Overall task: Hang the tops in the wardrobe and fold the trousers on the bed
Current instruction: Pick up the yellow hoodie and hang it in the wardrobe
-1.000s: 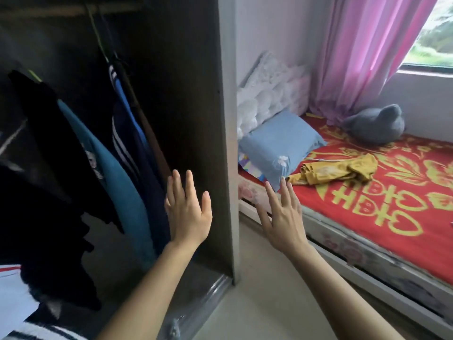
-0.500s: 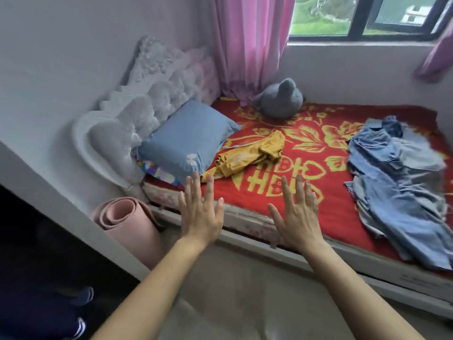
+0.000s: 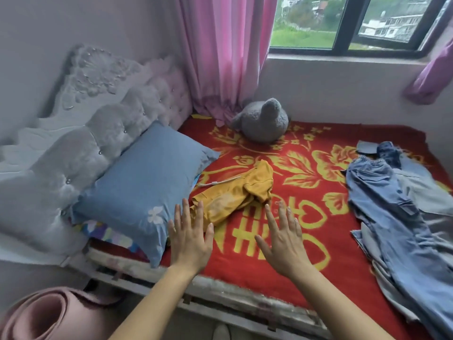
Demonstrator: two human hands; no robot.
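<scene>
Two changes are entered, it is stated by the inspector: the wardrobe, faced a second ago, is lost from view, and the bed [image 3: 343,285] is now presented squarely, with both hands brought over its near edge.

How are the hands found, it is asked by the clerk.

The left hand [image 3: 190,239] and right hand [image 3: 282,241] are held apart, palms down, fingers straight and spread. Nothing is gripped. The left fingertips are seen at the near end of the yellow top [image 3: 235,197], crumpled mid-blanket; contact cannot be confirmed.

And for the task?

The top is judged the next garment to be fetched for hanging. The trousers [image 3: 397,217] are heaped unfolded at the bed's right side, well apart from both hands.

Obstructions?

The headboard [image 3: 85,133], blue pillow [image 3: 147,182], rolled mat [image 3: 49,315] and plush toy [image 3: 263,121] are noted. The pillow lies just beside the top. A thin white cord [image 3: 215,183] lies against the top's far edge, so snagging is considered possible.
</scene>
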